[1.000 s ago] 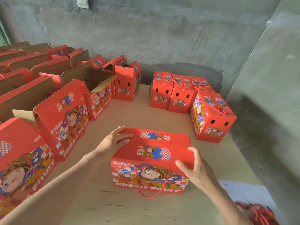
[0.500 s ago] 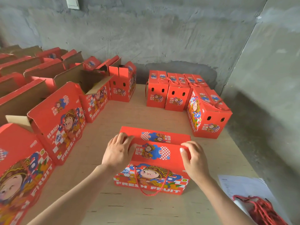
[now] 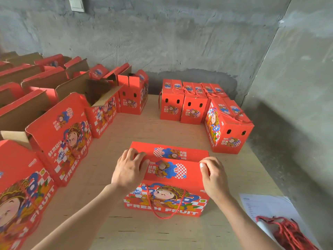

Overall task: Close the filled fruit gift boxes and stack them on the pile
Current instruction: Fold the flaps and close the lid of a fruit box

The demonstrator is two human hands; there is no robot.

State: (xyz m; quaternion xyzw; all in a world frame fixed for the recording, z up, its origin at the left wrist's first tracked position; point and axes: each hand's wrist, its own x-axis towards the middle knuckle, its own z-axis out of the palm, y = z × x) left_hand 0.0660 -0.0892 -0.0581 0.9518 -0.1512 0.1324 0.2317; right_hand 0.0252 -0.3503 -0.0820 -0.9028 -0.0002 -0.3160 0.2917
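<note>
A red fruit gift box (image 3: 167,195) with a cartoon figure and a red cord handle stands on the plywood table (image 3: 144,231) in front of me. Its two top flaps lie folded down. My left hand (image 3: 128,170) presses on the left end of the near flap, fingers curled over its edge. My right hand (image 3: 213,175) holds the right end of the same flap, fingertips at the seam. The pile of closed boxes (image 3: 191,107) stands at the back of the table, with one more closed box (image 3: 228,129) at its right.
Several open boxes (image 3: 59,136) with raised flaps line the left side. A sheet of paper (image 3: 266,208) and a bundle of red cords (image 3: 286,231) lie at the near right. Concrete walls close off the back and right.
Both hands moved from the box's sides onto its top and pressed the near flap down over the far one. The view shifted slightly down and closer.
</note>
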